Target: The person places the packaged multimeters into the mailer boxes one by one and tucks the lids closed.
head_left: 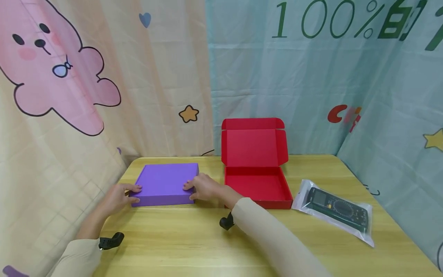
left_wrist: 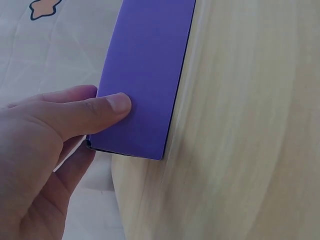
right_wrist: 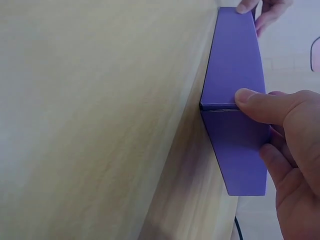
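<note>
Left hand point(head_left: 118, 197), right hand point(head_left: 206, 187): fingers pinch purple mailer box point(head_left: 163, 180) at front corners; open red mailer box point(head_left: 255, 180) alongside

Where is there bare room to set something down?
Bare table lies in front of the purple box, between the forearms; another patch behind the bagged multimeter, right of the red box. Crowded: around the right hand, between the boxes.

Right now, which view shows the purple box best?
Head: the purple box shows nearly whole, top and front. Left wrist: just the front's left part. Right wrist: front and right side, top not visible.
</note>
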Tool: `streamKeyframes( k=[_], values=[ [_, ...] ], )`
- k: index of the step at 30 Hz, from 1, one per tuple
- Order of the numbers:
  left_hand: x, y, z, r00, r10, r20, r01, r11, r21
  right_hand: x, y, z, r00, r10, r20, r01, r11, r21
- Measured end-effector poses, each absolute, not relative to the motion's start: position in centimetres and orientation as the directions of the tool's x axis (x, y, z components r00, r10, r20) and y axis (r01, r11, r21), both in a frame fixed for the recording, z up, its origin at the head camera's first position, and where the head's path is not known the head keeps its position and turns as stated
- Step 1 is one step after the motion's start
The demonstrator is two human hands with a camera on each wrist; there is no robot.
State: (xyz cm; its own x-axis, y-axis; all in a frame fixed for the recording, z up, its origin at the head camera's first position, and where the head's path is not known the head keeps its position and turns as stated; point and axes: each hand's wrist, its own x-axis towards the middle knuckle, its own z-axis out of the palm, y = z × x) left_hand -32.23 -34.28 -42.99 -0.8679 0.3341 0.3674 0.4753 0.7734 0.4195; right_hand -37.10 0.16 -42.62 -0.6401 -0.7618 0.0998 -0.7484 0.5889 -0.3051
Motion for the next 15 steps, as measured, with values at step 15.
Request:
streamKeyframes(
  k=[15],
  values=[
    [-35.0,-35.8,-42.7,-0.908,0.278,0.313,0.400,0.796,0.454,-38.8,-2.3,-42.7,-0.725,-0.684,0.080,-0.657,0.652,-0.377]
  ],
)
